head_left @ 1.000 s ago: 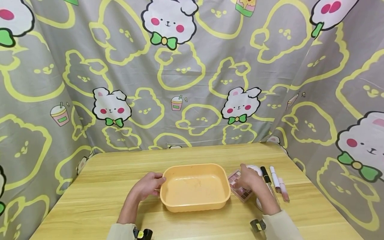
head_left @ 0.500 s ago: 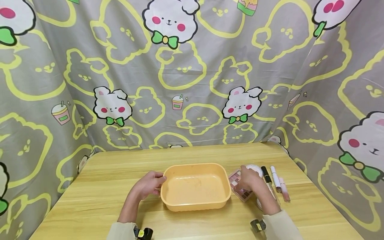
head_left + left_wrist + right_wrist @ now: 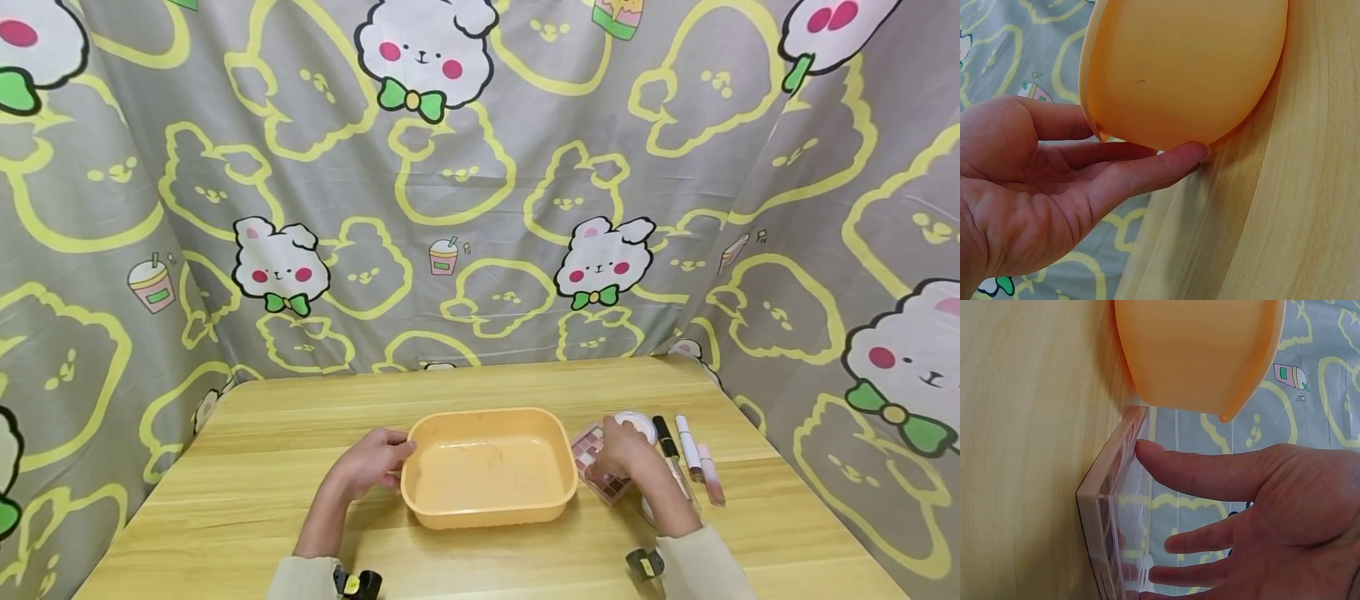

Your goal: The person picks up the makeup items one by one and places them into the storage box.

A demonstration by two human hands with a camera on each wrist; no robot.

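A pale orange plastic basin [image 3: 487, 483] stands at the middle of the table with nothing in it. At its left end my left hand [image 3: 371, 462] holds the rim; in the left wrist view one finger reaches past the rim and the thumb [image 3: 1179, 161] lies against the outer wall. To the basin's right lies an eyeshadow palette [image 3: 587, 446] with pans of pinks and browns under a clear cover. Over it is my right hand [image 3: 626, 450]. In the right wrist view the right thumb [image 3: 1185, 475] reaches the palette's edge, and the other fingers extend fairly straight beside the cover.
Beyond the right hand lies a white round compact [image 3: 637, 425]. Further right are a black-capped tube [image 3: 666, 437], a white tube [image 3: 686, 446] and a pink tube [image 3: 711, 475]. A round item [image 3: 648, 510] is mostly hidden by the right wrist. A patterned curtain [image 3: 480, 275] encloses the table.
Both hands, the basin and the palette keep nearly the same places. Only a slight shift of the head view shows.
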